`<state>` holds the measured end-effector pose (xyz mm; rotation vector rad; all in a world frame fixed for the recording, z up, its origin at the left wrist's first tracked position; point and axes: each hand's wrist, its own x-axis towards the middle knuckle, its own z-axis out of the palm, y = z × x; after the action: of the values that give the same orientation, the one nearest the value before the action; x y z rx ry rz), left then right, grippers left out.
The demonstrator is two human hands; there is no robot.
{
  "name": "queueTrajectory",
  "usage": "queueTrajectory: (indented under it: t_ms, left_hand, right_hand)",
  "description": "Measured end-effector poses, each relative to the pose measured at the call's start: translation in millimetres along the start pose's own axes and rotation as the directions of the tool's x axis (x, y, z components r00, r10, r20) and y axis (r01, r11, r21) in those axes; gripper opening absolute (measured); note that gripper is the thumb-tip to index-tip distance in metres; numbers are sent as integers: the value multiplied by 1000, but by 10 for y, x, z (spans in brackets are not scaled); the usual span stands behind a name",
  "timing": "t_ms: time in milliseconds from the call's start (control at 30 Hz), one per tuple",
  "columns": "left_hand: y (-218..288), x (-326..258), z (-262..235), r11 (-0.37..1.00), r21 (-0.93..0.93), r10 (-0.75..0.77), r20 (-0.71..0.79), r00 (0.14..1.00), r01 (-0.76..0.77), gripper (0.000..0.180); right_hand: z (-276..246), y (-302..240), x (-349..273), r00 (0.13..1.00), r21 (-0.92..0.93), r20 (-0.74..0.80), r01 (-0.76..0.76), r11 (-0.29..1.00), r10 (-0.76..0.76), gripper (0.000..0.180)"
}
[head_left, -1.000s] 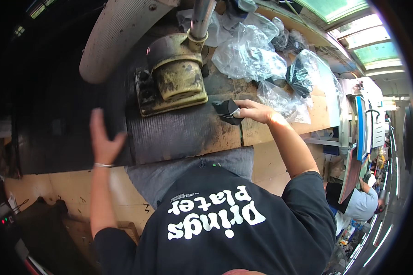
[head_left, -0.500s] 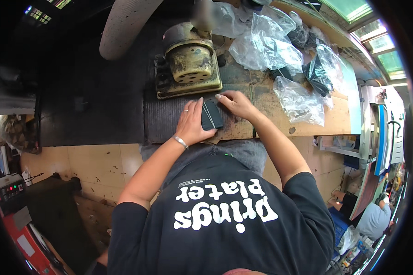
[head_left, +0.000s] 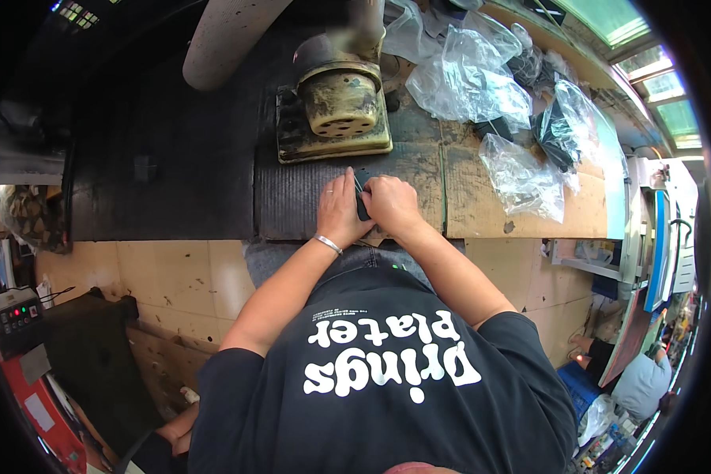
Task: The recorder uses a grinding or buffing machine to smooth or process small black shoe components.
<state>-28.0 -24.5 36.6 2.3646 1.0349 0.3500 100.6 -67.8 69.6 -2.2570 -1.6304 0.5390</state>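
Observation:
A small black rectangular bundle (head_left: 362, 208) lies on the cardboard near the table's front edge, with a thin pale band across it. My left hand (head_left: 340, 207) grips the bundle's left side, its fingers pointing away from me and its thumb near the bundle's near end. Over the bundle's right side is my right hand (head_left: 392, 203), its fingers curled in. The right fingertips are hidden, so what they pinch does not show. Most of the bundle is covered by both hands.
Beyond my hands stands a stained yellowish machine (head_left: 341, 103) on a square base. Crumpled clear plastic bags (head_left: 482, 79), some with dark contents, lie at the back right. Cardboard (head_left: 292, 197) covers the tabletop. At far right, a person (head_left: 644, 383) sits.
My right hand has moved left and curled over the bundle, hiding more of it. My left hand stays on its left side. The whole view has shifted slightly.

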Motion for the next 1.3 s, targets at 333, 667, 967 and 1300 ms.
queueTrajectory:
  t_ms: [333, 667, 967, 1300]
  left_hand:
    - [46, -54, -25, 999, -36, -31, 0, 1000, 31, 106]
    - [72, -108, 17, 968, -165, 185, -28, 982, -187, 107]
    - [-26, 190, -196, 764, -580, -198, 206, 958, 283, 105]
    - [-89, 177, -48, 976, -84, 212, 208, 955, -199, 103]
  right_hand:
    - [-129, 183, -25, 986, 604, 159, -136, 786, 48, 17]
    - [-302, 517, -15, 922, 810, 366, -381, 446, 124, 16]
    - [-323, 861, -251, 975, 872, 127, -20, 489, -185, 19]
    - [-798, 1342, 268, 916, -195, -334, -298, 935, 222, 31]
